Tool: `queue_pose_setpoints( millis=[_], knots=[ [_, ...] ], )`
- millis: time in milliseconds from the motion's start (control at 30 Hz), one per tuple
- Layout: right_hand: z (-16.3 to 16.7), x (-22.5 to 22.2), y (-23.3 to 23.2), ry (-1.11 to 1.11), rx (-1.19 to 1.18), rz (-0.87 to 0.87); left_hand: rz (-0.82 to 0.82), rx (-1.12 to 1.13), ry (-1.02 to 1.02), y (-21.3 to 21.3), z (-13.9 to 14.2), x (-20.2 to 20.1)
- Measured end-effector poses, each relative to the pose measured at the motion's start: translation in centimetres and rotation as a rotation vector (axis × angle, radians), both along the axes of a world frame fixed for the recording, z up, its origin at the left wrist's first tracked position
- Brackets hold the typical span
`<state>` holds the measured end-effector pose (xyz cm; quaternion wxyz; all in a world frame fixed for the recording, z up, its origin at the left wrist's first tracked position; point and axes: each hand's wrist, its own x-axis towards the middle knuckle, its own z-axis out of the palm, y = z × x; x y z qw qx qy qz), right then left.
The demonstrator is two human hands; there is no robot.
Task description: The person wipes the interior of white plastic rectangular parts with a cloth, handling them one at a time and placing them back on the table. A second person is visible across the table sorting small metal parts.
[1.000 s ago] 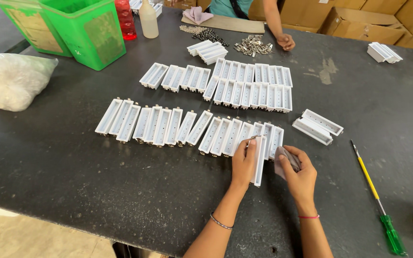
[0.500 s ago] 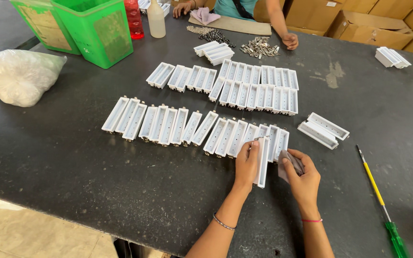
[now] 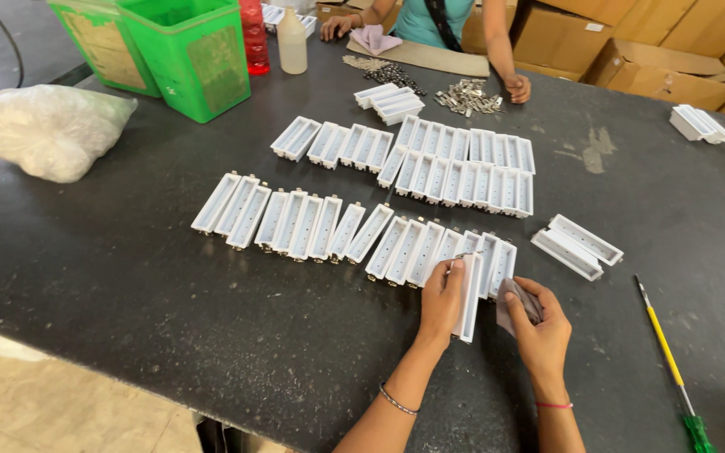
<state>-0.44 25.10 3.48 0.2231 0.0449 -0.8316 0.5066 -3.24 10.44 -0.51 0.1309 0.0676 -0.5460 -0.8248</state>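
white plastic tray (image 3: 469, 298) stands on edge under our left hand (image 3: 441, 295), fingers pressing it; our right hand (image 3: 539, 323) pinches a grey cloth (image 3: 517, 300) beside it on the dark table (image 3: 127, 277).

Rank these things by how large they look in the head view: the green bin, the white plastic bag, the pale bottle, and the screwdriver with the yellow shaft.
1. green bin
2. white plastic bag, close to the bin in apparent size
3. screwdriver, long but thin
4. pale bottle

The last two are unsure: the bottle stands farther from the camera.
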Motion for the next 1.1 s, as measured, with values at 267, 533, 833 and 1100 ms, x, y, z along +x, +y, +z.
queue_pose_setpoints(
  millis=[267,533,833,1100],
  knots=[
    [-0.13,-0.08,-0.08,0.004,0.015,0.000,-0.029,0.053,-0.040,-0.03,0.09,0.02],
    [-0.07,-0.04,0.00,0.005,-0.012,0.016,-0.030,0.027,-0.016,0.07,-0.05,0.04],
    [-0.04,-0.06,0.08,0.027,0.006,0.018,-0.039,0.036,-0.046,-0.03,0.17,0.13],
    [0.26,0.12,-0.03,0.017,0.006,0.011,-0.039,0.058,-0.057,-0.11,0.56,0.33]
  ],
)
